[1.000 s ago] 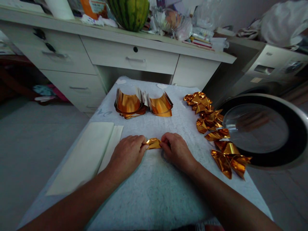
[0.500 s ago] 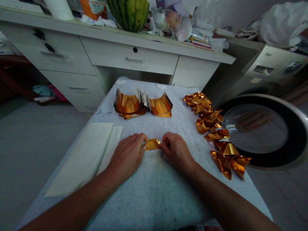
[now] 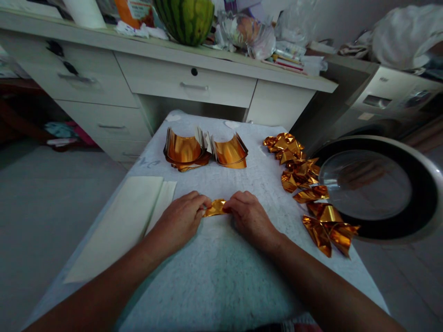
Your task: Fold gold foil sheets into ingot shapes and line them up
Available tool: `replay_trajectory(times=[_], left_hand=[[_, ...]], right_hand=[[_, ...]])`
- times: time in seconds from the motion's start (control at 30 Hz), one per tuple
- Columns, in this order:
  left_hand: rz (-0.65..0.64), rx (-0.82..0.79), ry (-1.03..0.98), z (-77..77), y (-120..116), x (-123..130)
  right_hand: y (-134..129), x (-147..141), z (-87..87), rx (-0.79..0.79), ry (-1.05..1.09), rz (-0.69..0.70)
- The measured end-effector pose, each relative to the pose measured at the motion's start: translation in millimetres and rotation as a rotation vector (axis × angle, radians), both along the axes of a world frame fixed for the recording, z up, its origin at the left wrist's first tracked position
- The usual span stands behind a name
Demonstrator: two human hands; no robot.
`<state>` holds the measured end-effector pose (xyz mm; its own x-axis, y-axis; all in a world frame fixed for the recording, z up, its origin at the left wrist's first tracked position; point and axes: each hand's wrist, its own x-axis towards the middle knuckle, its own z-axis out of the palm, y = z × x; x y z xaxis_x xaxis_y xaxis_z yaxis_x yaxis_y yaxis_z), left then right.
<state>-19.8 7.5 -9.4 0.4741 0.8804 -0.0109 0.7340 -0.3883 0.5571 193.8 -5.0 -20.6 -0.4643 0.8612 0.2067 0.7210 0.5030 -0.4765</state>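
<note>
A small folded piece of gold foil paper [image 3: 215,208] lies between my hands, low over the cloth-covered table. My left hand [image 3: 185,213] pinches its left end, and my right hand [image 3: 248,216] pinches the right end. Fingertips hide both ends of the foil. Beyond them stand two stacks of curved gold foil sheets, the left stack [image 3: 186,150] and the right stack [image 3: 231,152]. Along the table's right side runs a row of several folded gold foil pieces [image 3: 300,171].
Folded cream-coloured paper sheets [image 3: 117,226] lie left of my left arm on the table [image 3: 214,281]. An open washing machine door [image 3: 374,184] reaches close to the table's right edge. A white drawer unit [image 3: 187,83] with a watermelon [image 3: 185,18] on top stands behind.
The foil piece has shifted slightly left. My right fingers have moved left along it, covering more of its right end, and my left hand has edged left too.
</note>
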Motion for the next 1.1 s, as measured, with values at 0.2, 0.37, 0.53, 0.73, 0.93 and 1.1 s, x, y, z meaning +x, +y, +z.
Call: replay_trajectory(times=[0.2,0.37,0.53,0.73,0.93,1.1], left_hand=[[-0.006,-0.023,-0.021,-0.1,0.7,-0.8],[0.027,0.018,-0.003,2.2,-2.6,4.3],[0.059,0.071,0.043,-0.1,-5.2,8.6],[0.055,0.08,0.057,-2.8,-4.3,7.8],[0.044,0.074,0.097,-2.1,-5.3,7.9],[0.03,0.068,0.107,-3.1,-6.0,6.9]], right_hand=[[-4.6,-9.4,16.7,-0.077,-0.058,-0.084],[1.0,-19.9,30.2,-0.169,-0.153,-0.157],[2.7,-30.4,31.6,-0.17,-0.274,-0.231],[-5.8,-38.5,23.9,-0.087,-0.32,-0.299],[-6.3,-38.7,20.6,-0.083,-0.3,-0.325],[-2.8,-30.6,17.5,-0.128,-0.236,-0.293]])
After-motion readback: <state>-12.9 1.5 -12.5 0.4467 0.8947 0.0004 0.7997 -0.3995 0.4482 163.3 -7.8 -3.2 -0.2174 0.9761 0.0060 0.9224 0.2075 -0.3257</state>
